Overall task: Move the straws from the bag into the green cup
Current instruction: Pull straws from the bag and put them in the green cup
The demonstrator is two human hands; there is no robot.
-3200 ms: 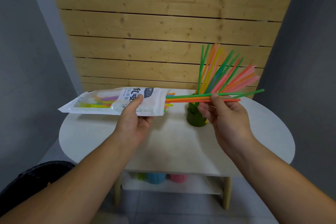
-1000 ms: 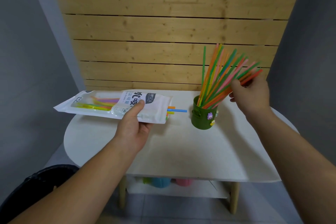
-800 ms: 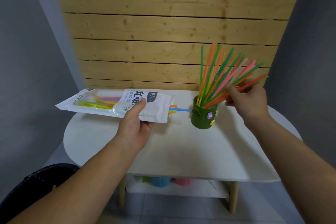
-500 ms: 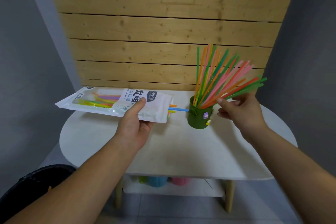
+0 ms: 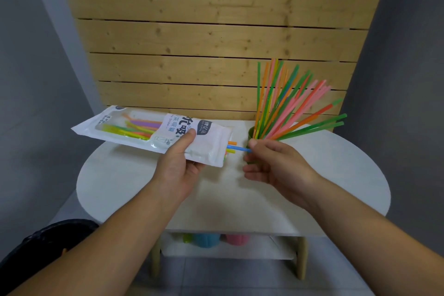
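My left hand point(image 5: 179, 163) grips a white straw bag point(image 5: 153, 133) and holds it level above the white table point(image 5: 336, 175). Several coloured straws show through the bag's window, and a few tips stick out of its open right end. My right hand point(image 5: 276, 164) pinches the tip of a blue straw point(image 5: 239, 149) that pokes out of the bag. The green cup point(image 5: 251, 132) stands just behind my right hand, mostly hidden by it. Several straws point(image 5: 288, 108) fan out of the cup to the upper right.
A wooden slat wall point(image 5: 216, 43) rises behind the table. On the shelf under the table sit a green, a blue point(image 5: 206, 240) and a pink cup point(image 5: 234, 239). A dark bin point(image 5: 48, 240) stands at the lower left.
My right hand let go of the straws in the cup, moved left and down, and now pinches the blue straw's tip at the bag's mouth. The left hand with the bag stayed about where it was.
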